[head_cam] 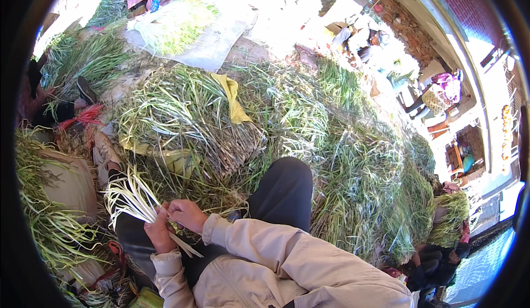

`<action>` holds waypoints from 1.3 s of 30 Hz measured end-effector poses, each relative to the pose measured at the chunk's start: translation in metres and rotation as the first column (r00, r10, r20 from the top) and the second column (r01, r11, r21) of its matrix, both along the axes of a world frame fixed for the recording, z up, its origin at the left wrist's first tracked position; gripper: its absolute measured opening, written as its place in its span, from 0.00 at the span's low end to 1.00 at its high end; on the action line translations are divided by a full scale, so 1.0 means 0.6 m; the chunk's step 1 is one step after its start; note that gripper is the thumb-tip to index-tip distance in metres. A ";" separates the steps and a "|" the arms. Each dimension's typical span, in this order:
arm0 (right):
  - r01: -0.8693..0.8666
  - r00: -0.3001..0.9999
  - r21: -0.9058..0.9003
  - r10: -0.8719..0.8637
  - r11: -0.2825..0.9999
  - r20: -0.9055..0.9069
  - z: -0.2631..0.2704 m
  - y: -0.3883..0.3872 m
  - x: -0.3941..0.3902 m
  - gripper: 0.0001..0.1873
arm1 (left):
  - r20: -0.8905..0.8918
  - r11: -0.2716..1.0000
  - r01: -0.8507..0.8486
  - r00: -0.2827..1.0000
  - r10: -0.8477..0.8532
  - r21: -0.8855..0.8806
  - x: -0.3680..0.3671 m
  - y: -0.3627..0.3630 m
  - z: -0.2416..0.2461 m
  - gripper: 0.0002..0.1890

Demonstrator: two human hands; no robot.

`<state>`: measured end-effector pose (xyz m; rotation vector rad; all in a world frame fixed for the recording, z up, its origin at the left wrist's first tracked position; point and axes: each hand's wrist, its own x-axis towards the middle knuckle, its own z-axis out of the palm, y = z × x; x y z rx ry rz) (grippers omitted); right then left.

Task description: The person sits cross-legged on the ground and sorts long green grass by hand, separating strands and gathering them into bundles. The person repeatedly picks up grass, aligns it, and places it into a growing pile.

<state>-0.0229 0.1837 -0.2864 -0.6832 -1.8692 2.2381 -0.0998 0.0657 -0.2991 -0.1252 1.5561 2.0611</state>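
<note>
My left hand (159,230) grips a thin bundle of pale, leek-like stems (138,202) around its middle. The loose leafy ends fan out to the upper left, and the straight ends (188,246) stick out below over my lap. Close against the left thumb, my right hand (188,213) has its fingers curled and pinched at the bundle. Exactly what lies between those fingertips is hidden. Both hands are above my dark trousers (285,192), between my bent knees.
A heap of green stalks (194,117) with a yellow cloth strip (232,98) lies ahead. More stalks (364,183) spread to the right and others (54,212) on the left. A seated person (35,96) is at left. Beyond, pale bunches (178,26) rest on a white sheet (211,55).
</note>
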 end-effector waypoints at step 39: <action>-0.057 0.995 0.363 0.022 0.930 0.100 -0.012 -0.018 0.000 0.11 | 0.070 1.000 0.001 0.998 -0.002 0.013 -0.021 -0.015 0.013 0.13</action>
